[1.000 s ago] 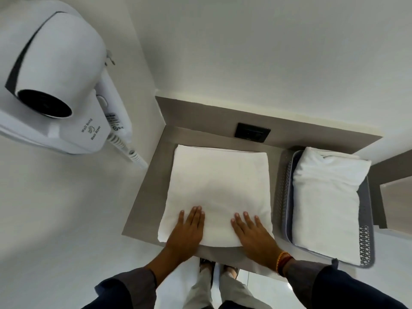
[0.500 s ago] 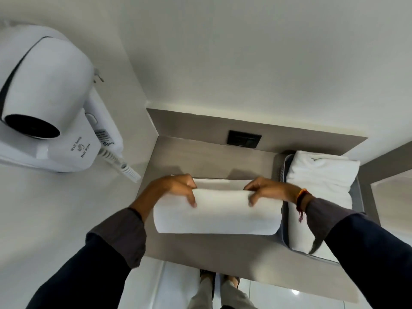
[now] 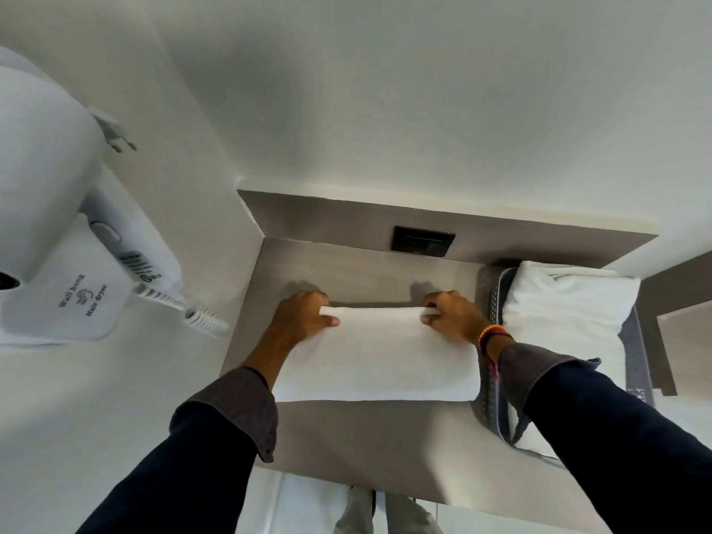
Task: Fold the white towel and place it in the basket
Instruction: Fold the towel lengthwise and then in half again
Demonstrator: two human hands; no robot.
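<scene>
White towel (image 3: pixel 377 356) is on the grey counter (image 3: pixel 370 437), folded into a wide band, its right end just beside the basket (image 3: pixel 488 302). My left hand (image 3: pixel 298 317) is closed on the far-left corner of the towel, thumb on top and a bit of the edge sticking out past the fingers. My right hand (image 3: pixel 450 314) is closed on the far-right corner the same way, red-and-yellow wristband (image 3: pixel 493 333) showing at the wrist. Far edge is pinched between both hands and sits slightly raised; the near edge lies flat on the counter. Basket is grey, perforated sides, at the right end of the counter, with another folded white towel (image 3: pixel 566 302) already in it. Black wall socket (image 3: pixel 423 241) on the back panel behind the towel. Wall-hung hair dryer (image 3: pixel 57 210) on the left wall, coiled cord (image 3: pixel 192 310) hanging off it.
</scene>
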